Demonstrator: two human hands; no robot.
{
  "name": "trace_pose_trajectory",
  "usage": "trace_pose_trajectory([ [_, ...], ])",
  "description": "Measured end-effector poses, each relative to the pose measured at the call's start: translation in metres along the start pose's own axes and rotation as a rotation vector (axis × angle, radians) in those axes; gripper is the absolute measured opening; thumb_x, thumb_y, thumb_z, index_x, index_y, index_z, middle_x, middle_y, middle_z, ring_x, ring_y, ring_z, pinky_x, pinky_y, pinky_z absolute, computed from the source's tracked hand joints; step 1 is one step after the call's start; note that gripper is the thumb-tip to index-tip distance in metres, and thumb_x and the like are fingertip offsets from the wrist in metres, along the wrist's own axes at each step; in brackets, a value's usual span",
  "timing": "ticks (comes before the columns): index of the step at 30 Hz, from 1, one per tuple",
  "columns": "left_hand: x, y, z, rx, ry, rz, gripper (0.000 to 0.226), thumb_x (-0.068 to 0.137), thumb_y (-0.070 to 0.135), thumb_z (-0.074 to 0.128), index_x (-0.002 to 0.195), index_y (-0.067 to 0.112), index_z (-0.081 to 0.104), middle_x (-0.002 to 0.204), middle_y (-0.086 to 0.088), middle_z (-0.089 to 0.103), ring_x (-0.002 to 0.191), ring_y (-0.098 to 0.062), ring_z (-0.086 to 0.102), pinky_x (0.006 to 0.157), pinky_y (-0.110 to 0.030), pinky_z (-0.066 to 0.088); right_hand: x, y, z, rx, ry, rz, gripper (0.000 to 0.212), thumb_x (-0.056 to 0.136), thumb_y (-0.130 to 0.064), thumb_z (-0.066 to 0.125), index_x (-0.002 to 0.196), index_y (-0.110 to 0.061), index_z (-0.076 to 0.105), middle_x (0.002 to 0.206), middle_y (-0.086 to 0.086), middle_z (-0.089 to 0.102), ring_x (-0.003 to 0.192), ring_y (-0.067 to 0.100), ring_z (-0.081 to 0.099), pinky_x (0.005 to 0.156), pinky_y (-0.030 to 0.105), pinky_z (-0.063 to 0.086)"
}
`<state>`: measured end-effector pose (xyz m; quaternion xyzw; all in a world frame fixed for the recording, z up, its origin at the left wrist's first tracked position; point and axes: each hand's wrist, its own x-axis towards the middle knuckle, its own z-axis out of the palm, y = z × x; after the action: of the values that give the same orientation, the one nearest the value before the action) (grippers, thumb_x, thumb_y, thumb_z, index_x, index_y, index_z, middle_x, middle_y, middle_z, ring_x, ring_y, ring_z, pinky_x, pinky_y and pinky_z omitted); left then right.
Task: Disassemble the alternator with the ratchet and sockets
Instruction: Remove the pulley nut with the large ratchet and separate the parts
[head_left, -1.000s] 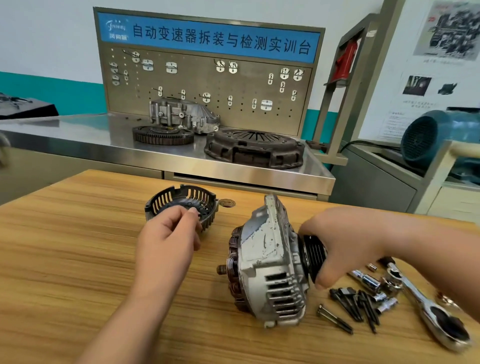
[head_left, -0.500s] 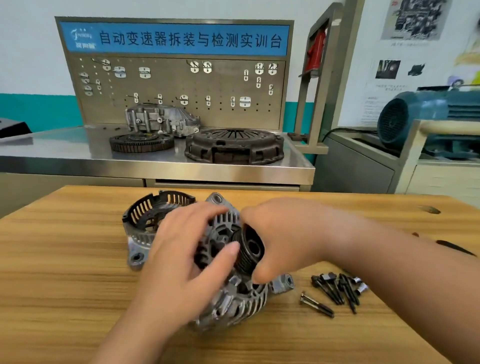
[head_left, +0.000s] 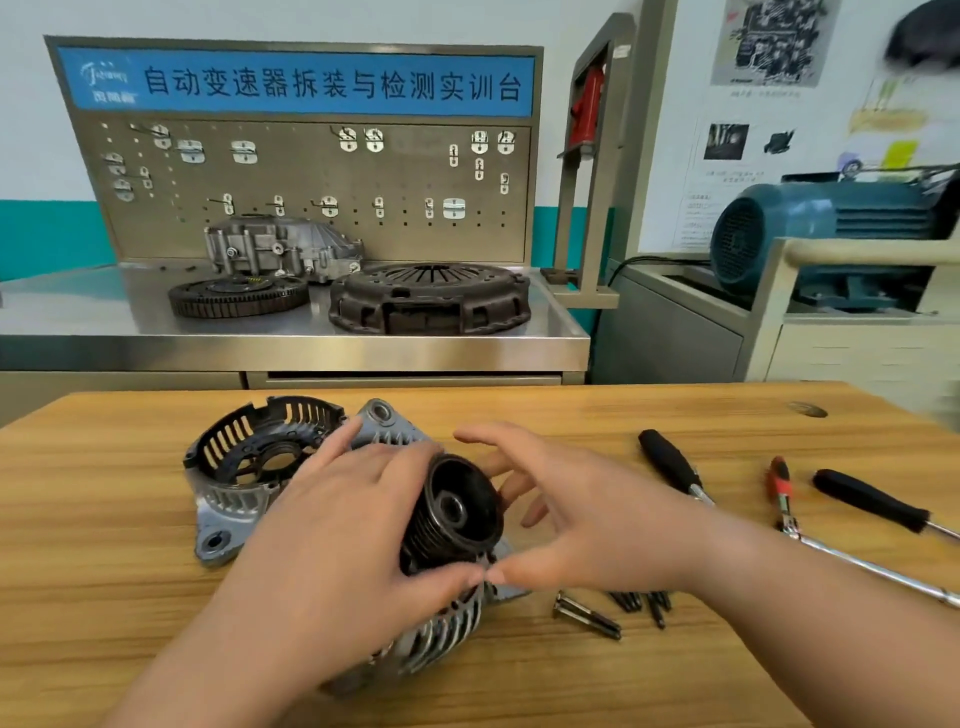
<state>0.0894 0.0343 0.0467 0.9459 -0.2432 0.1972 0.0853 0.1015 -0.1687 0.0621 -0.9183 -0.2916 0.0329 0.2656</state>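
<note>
The silver alternator (head_left: 441, 639) lies on the wooden table (head_left: 104, 597) with its black grooved pulley (head_left: 452, 512) tilted up toward me. My left hand (head_left: 332, 545) lies over the housing, its thumb and forefinger round the pulley. On the right of the pulley is my right hand (head_left: 597, 519), its fingers spread and straight and its thumb tip meeting the left thumb at the housing. A black slotted rear cover (head_left: 260, 447) sits just behind the alternator's left side. Much of the housing is hidden under my hands.
Several loose dark bolts (head_left: 587, 616) lie right of the alternator. Farther right are two black-handled drivers (head_left: 670, 462) (head_left: 872, 501) and a long chrome bar tool with a red grip (head_left: 878, 569). A steel bench (head_left: 311, 343) with a clutch cover and flywheel stands behind the table.
The alternator went from standing on edge to lying pulley-up. My left hand came off the black cover onto the alternator. My right hand's fingers have opened away from the pulley.
</note>
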Motion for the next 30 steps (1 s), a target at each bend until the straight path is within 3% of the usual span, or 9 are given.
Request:
trace_pose_trajectory([
  [3, 0.005, 0.002, -0.002, -0.022, 0.001, -0.017, 0.082, 0.060, 0.087, 0.030, 0.128, 0.041, 0.040, 0.115, 0.028, 0.059, 0.117, 0.006, 0.047, 0.112, -0.014, -0.004, -0.013, 0.013, 0.003, 0.096, 0.040, 0.032, 0.082, 0.079, -0.036, 0.072, 0.141, -0.054, 0.021, 0.126, -0.032, 0.047, 0.112, -0.012, 0.047, 0.092, 0.013, 0.044],
  [7, 0.002, 0.005, 0.002, 0.017, 0.168, 0.033, 0.065, 0.065, 0.077, 0.044, 0.107, 0.030, 0.058, 0.088, 0.022, 0.068, 0.089, -0.006, 0.065, 0.092, -0.027, 0.036, -0.034, 0.042, -0.016, 0.106, 0.273, 0.144, 0.053, 0.071, -0.052, 0.062, 0.117, -0.062, 0.039, 0.112, -0.033, 0.056, 0.105, -0.016, 0.051, 0.082, 0.013, 0.050],
  [10, 0.002, 0.003, 0.005, 0.016, 0.195, 0.054, 0.062, 0.065, 0.074, 0.045, 0.105, 0.029, 0.059, 0.085, 0.024, 0.064, 0.080, -0.006, 0.065, 0.085, -0.028, 0.040, -0.044, 0.093, -0.043, 0.071, 0.507, 0.402, 0.029, 0.081, -0.041, 0.065, 0.106, -0.045, 0.053, 0.102, -0.018, 0.064, 0.088, -0.002, 0.061, 0.066, 0.015, 0.049],
  [12, 0.002, 0.003, 0.006, 0.030, 0.201, 0.061, 0.061, 0.065, 0.074, 0.045, 0.104, 0.028, 0.058, 0.084, 0.024, 0.062, 0.077, -0.007, 0.066, 0.083, -0.029, 0.041, -0.050, 0.130, -0.056, -0.013, 0.531, 0.631, 0.023, 0.089, -0.034, 0.064, 0.111, -0.030, 0.058, 0.105, -0.005, 0.064, 0.089, 0.010, 0.060, 0.072, 0.028, 0.052],
  [14, 0.003, 0.003, 0.008, 0.041, 0.214, 0.061, 0.062, 0.065, 0.075, 0.046, 0.106, 0.029, 0.056, 0.084, 0.023, 0.064, 0.078, -0.011, 0.067, 0.084, -0.028, 0.044, -0.055, 0.158, -0.060, -0.075, 0.473, 0.795, 0.027, 0.091, -0.034, 0.062, 0.115, -0.020, 0.060, 0.105, -0.001, 0.061, 0.089, 0.016, 0.059, 0.077, 0.035, 0.053],
  [19, 0.003, 0.001, 0.009, 0.059, 0.177, 0.042, 0.067, 0.065, 0.077, 0.045, 0.109, 0.028, 0.056, 0.086, 0.020, 0.067, 0.077, -0.014, 0.068, 0.088, -0.029, 0.041, -0.062, 0.171, -0.052, -0.231, 0.253, 0.911, 0.032, 0.088, -0.046, 0.060, 0.111, -0.023, 0.062, 0.090, -0.009, 0.059, 0.083, 0.011, 0.057, 0.062, 0.026, 0.043],
  [25, 0.003, -0.003, 0.012, 0.029, 0.118, 0.014, 0.066, 0.067, 0.081, 0.045, 0.114, 0.034, 0.049, 0.086, 0.030, 0.052, 0.073, -0.006, 0.055, 0.088, -0.035, 0.037, -0.082, 0.145, -0.044, -0.406, -0.038, 0.925, 0.059, 0.077, -0.067, 0.060, 0.121, -0.028, 0.053, 0.105, -0.007, 0.061, 0.091, 0.010, 0.059, 0.077, 0.027, 0.053],
  [27, 0.005, -0.005, 0.013, 0.014, 0.117, 0.004, 0.066, 0.069, 0.084, 0.040, 0.116, 0.038, 0.047, 0.088, 0.037, 0.044, 0.075, -0.001, 0.047, 0.089, -0.032, 0.035, -0.087, 0.138, -0.036, -0.423, -0.161, 0.957, 0.064, 0.074, -0.070, 0.062, 0.120, -0.027, 0.049, 0.102, -0.008, 0.060, 0.081, 0.009, 0.061, 0.067, 0.024, 0.053],
  [30, 0.003, -0.008, 0.017, -0.024, 0.124, 0.017, 0.065, 0.068, 0.085, 0.041, 0.118, 0.043, 0.042, 0.094, 0.040, 0.044, 0.079, -0.004, 0.054, 0.091, -0.035, 0.039, -0.090, 0.134, -0.025, -0.389, -0.186, 0.951, 0.047, 0.081, -0.058, 0.063, 0.109, -0.022, 0.053, 0.091, -0.007, 0.062, 0.064, 0.006, 0.058, 0.050, 0.020, 0.046],
])
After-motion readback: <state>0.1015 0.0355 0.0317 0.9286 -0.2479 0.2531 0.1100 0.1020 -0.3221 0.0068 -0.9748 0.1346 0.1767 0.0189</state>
